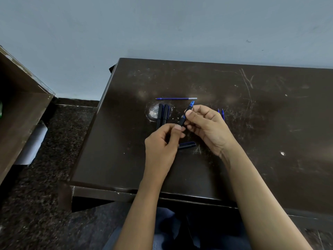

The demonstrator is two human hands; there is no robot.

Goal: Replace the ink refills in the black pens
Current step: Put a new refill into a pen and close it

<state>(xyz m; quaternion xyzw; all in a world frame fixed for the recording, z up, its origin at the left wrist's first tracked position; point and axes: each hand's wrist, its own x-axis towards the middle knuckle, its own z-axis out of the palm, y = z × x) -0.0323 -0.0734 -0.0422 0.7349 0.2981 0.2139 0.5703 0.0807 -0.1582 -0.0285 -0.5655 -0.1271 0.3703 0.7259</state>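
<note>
Black pen [185,115] tilted above table [270,123], left grip [162,141] and right grip [203,123] both clamped on it

A slim black plastic pen with a translucent blue tip [187,112] sits just right of the frame's centre, tilted with its blue end up and to the right, raised off the surface and pinched at both ends. Left of it, a small bunch of black pens [162,115] lies side by side, running roughly top to bottom. Above them, a thin blue ink refill [176,98] lies horizontally, its clear end to the right. Below centre, a black pen cap with a clip [187,145] lies nearly horizontal. Two more blue refills [222,112] show right of centre, partly hidden.
</note>
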